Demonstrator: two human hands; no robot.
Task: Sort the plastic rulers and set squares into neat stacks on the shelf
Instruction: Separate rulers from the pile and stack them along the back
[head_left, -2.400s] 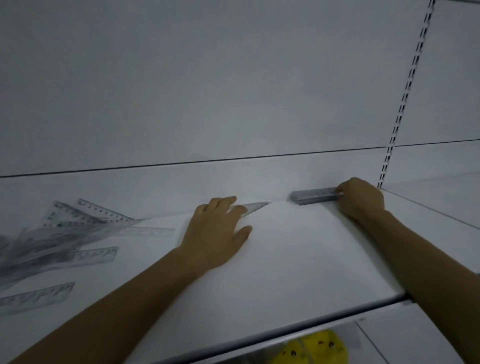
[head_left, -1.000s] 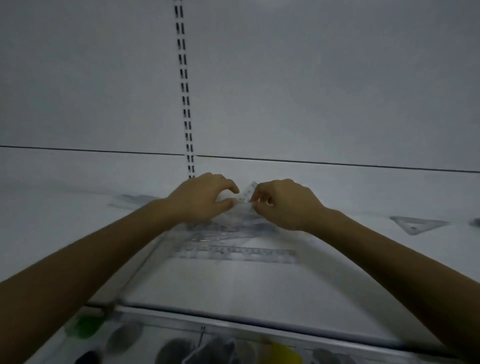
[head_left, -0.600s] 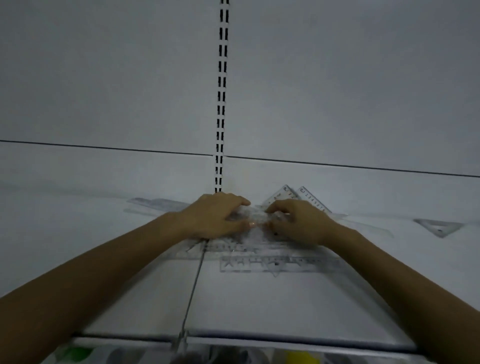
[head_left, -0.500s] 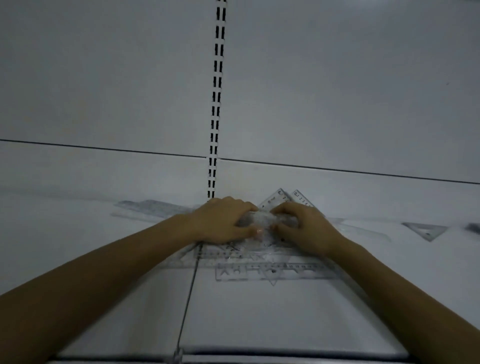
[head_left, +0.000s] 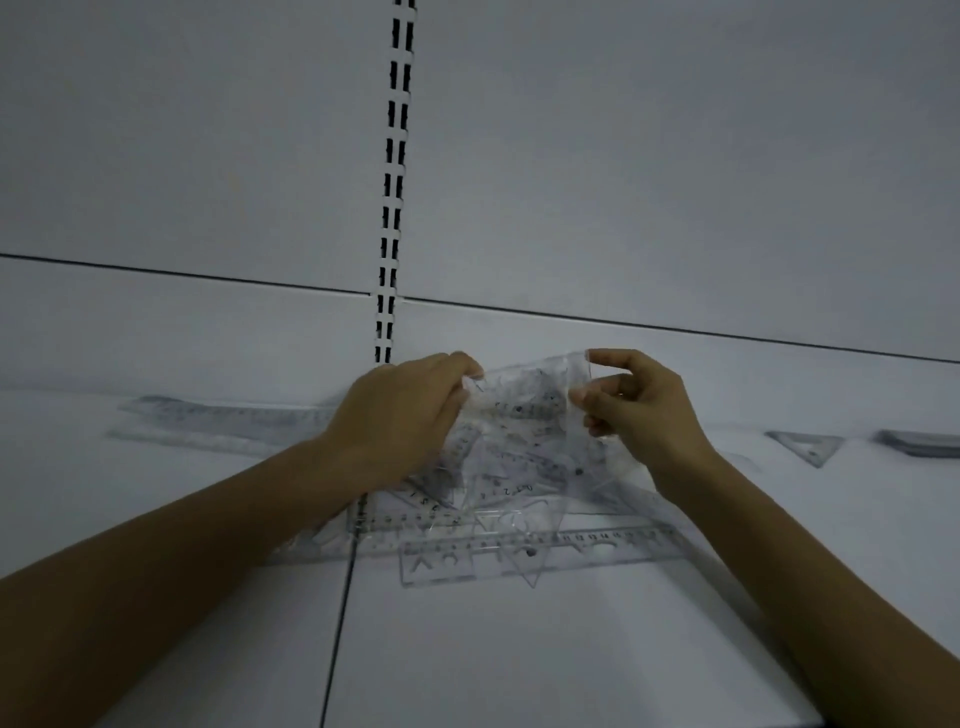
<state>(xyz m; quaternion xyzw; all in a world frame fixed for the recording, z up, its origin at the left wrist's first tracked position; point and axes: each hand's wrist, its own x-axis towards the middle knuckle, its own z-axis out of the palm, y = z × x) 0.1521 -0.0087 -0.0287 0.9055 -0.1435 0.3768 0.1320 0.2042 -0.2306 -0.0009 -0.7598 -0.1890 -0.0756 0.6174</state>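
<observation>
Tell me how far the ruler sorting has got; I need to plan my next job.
Done, it seems: a stack of rulers at the far right and one set square beside it. In hand: the left hand and right hand pinch a clear piece held above the jumbled pile. Left: that pile, the long ruler in front of it and loose rulers to the left on the shelf.

On the long clear ruler (head_left: 545, 558) nearest me I read 12, 13, 14, 15; digits on the clear pieces (head_left: 524, 415) I hold are too blurred.
</observation>
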